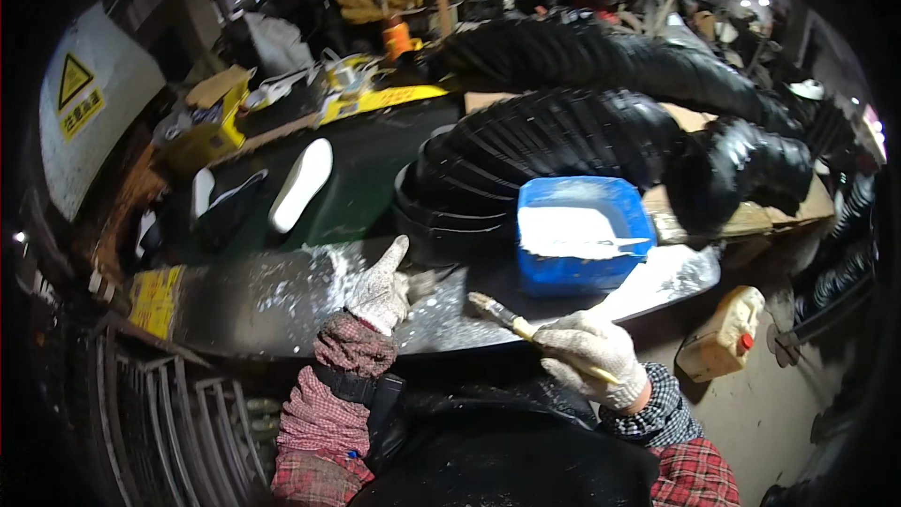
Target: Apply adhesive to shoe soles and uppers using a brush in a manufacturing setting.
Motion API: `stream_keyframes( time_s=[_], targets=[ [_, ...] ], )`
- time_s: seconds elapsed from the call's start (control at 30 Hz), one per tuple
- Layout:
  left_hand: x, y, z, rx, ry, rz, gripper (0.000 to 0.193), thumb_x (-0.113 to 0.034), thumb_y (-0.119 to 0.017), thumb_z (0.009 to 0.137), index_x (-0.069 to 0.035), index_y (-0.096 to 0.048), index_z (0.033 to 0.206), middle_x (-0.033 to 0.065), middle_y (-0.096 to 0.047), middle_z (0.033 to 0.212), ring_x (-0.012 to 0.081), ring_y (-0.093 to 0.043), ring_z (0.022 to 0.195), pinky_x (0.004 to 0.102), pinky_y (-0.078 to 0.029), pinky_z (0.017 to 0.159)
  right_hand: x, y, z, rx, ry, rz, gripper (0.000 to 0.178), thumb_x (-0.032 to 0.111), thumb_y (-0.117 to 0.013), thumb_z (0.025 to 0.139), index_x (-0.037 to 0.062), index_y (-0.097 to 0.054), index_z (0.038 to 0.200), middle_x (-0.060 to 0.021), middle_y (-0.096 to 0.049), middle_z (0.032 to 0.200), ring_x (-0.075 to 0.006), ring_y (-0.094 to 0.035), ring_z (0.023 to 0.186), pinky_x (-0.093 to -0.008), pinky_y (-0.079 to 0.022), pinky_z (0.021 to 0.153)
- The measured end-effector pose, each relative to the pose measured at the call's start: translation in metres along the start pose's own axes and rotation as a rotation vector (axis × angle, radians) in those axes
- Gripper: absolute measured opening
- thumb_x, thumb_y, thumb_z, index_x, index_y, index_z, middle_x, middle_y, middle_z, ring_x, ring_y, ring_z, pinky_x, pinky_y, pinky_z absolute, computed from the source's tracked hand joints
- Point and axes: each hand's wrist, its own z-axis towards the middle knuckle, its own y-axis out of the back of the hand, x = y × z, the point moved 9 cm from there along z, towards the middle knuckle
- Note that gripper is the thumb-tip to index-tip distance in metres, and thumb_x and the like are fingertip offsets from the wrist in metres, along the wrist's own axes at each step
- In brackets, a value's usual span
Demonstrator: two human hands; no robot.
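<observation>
My right hand (596, 357), in a whitish knit glove, grips a paintbrush (514, 323) by its pale handle, with the bristles toward the left. Over the dark, white-spattered ledge (253, 305), my left hand (380, 293) has a stained glove and one finger stretched away from me; its other fingers are partly smeared, and I see nothing held. A blue tub (535, 274) with white liquid (568, 225) stands beyond the brush. Farther left, a white shoe sole (302, 186) and a dark shoe piece with a white edge (225, 195) lie on the dark green belt (352, 188).
Thick black ribbed ducts (554, 136) arch behind the tub. Clear plastic sheeting (671, 277) lies beside it. A yellowish jug (721, 338) with a red cap stands at lower right. Metal racks (169, 404) fill the lower left; a yellow box (211, 136) sits at far left.
</observation>
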Motion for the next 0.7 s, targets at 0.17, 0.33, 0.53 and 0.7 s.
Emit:
stream_keyframes(
  time_s=[0.17, 0.33, 0.53, 0.7],
  targets=[
    [0.006, -0.036, -0.017, -0.16, 0.033, 0.002, 0.038, -0.052, -0.069, 0.083, -0.024, -0.061, 0.107, 0.0044, -0.061, 0.066, 0.0086, -0.033, 0.034, 0.02, -0.027, 0.033, 0.006, 0.029, -0.028, -0.063, -0.064, -0.077, 0.032, 0.003, -0.075, 0.076, 0.0033, -0.066, 0.107, -0.0129, -0.068, 0.097, -0.0266, -0.067, 0.084, -0.033, -0.054, 0.073],
    [-0.05, -0.022, -0.059, -0.243, -0.487, 0.178, 0.047, -0.056, -0.073, 0.077, -0.019, -0.06, 0.103, -0.0024, -0.058, 0.064, 0.0063, -0.038, 0.035, 0.017, -0.028, 0.031, -0.002, 0.103, -0.031, -0.459, -0.084, 0.038, 0.027, -0.009, -0.06, 0.083, -0.0009, -0.063, 0.109, -0.0113, -0.066, 0.093, -0.023, -0.065, 0.084, -0.0289, -0.05, 0.076],
    [-0.058, 0.078, -0.147, -0.135, -0.463, -0.276, 0.062, -0.061, -0.066, 0.08, -0.015, -0.057, 0.121, -0.0023, -0.061, 0.064, 0.0015, -0.033, 0.029, 0.0131, -0.023, 0.029, -0.084, 0.126, 0.035, -0.267, -0.398, -0.32, 0.027, 0.035, -0.065, 0.088, 0.0082, -0.07, 0.091, -0.0106, -0.068, 0.077, -0.0265, -0.067, 0.072, -0.0329, -0.053, 0.067],
    [-0.033, 0.13, -0.176, -0.178, -0.526, -0.235, 0.047, -0.048, -0.063, 0.085, -0.012, -0.06, 0.115, 0.0025, -0.063, 0.076, 0.0107, -0.043, 0.048, 0.022, -0.033, 0.045, -0.09, 0.125, 0.032, -0.176, -0.484, -0.514, 0.032, 0.036, -0.07, 0.086, 0.0041, -0.067, 0.082, -0.0111, -0.067, 0.072, -0.0199, -0.064, 0.06, -0.03, -0.05, 0.057]
  ],
)
